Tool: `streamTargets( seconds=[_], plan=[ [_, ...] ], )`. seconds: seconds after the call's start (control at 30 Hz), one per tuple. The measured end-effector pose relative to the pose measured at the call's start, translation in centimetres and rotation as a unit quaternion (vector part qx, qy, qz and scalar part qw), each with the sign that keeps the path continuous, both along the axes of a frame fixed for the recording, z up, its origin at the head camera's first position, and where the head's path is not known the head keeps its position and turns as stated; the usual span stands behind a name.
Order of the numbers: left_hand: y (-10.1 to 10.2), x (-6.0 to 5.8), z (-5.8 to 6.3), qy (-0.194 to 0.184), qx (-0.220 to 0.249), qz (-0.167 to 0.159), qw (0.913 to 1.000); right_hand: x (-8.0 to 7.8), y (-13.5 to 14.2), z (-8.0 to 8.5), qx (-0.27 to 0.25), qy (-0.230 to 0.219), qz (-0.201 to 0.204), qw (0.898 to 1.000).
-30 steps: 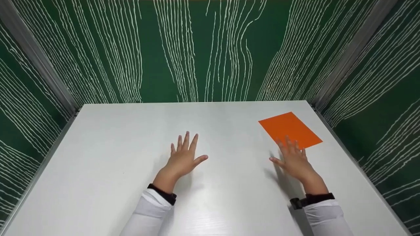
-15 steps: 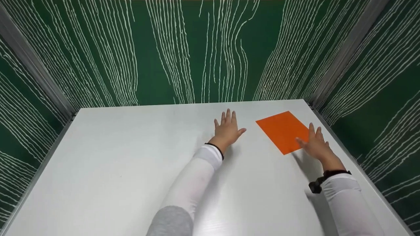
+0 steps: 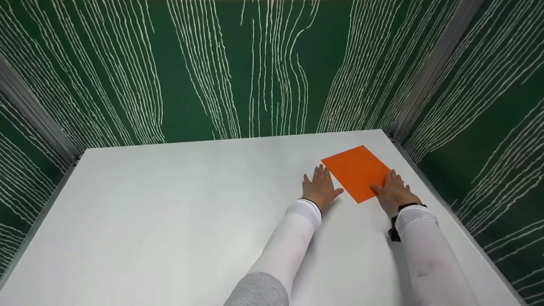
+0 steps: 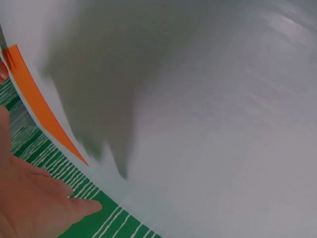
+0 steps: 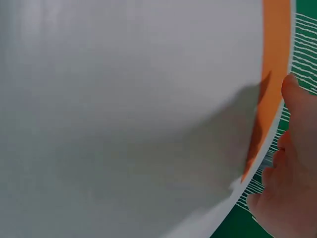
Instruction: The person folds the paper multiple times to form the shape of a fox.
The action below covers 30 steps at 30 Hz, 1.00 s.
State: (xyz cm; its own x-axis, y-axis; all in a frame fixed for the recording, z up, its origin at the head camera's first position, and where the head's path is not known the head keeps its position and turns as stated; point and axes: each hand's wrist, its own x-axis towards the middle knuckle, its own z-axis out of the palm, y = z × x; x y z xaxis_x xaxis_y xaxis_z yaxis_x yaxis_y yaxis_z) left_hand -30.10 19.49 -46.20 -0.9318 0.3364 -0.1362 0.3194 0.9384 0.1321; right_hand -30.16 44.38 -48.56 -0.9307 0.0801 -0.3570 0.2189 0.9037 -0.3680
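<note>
An orange sheet of paper [image 3: 356, 172] lies flat near the far right corner of the white table [image 3: 191, 212]. My left hand [image 3: 319, 187] is spread at its left edge, fingertips close to the left corner and thumb pointing toward the sheet. At the opposite side, my right hand [image 3: 395, 187] has its fingers along the right edge, and its thumb overlaps the orange surface in the head view. Both hands have straight fingers and hold nothing. In the left wrist view the orange sheet [image 4: 42, 109] shows as a narrow strip beyond the hand's shadow.
Green walls [image 3: 187, 85] with white wavy lines stand behind and beside the table. Grey metal posts [image 3: 429, 68] rise at the back corners. A black band with a small dark device [image 3: 395, 231] sits on the right wrist.
My left hand has moved far to the right, up to the paper's left edge. My right hand went right, then settled at the right edge. The paper stays in place; the head view has shifted slightly.
</note>
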Motion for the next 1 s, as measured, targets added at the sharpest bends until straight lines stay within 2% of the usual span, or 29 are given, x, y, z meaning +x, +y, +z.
streamTargets(
  seconds=[0.17,0.3,0.47,0.67,0.87,1.0],
  plan=[
    [-0.9,-0.2,0.1,-0.001,-0.031,-0.005,0.9995,0.3,-1.6,-0.3,0.043,0.006,0.048,0.998],
    [-2.5,-0.2,0.1,-0.015,-0.048,0.0,0.9988,0.6,-4.2,-0.6,0.03,0.018,0.083,0.996],
    [-4.6,1.2,-0.3,-0.045,-0.08,0.021,0.9956,1.5,-7.2,-1.5,0.018,0.017,0.125,0.992],
    [-5.5,2.3,-0.5,-0.037,-0.112,0.005,0.993,2.2,-7.5,-1.8,0.039,0.038,0.128,0.99],
    [-6.0,2.4,-0.7,-0.048,-0.108,-0.006,0.9929,2.7,-7.4,-1.6,0.05,0.022,0.127,0.99],
    [-6.8,2.5,-1.0,-0.057,-0.098,-0.015,0.9934,3.4,-8.3,-1.5,0.084,0.033,0.126,0.988]
  ],
)
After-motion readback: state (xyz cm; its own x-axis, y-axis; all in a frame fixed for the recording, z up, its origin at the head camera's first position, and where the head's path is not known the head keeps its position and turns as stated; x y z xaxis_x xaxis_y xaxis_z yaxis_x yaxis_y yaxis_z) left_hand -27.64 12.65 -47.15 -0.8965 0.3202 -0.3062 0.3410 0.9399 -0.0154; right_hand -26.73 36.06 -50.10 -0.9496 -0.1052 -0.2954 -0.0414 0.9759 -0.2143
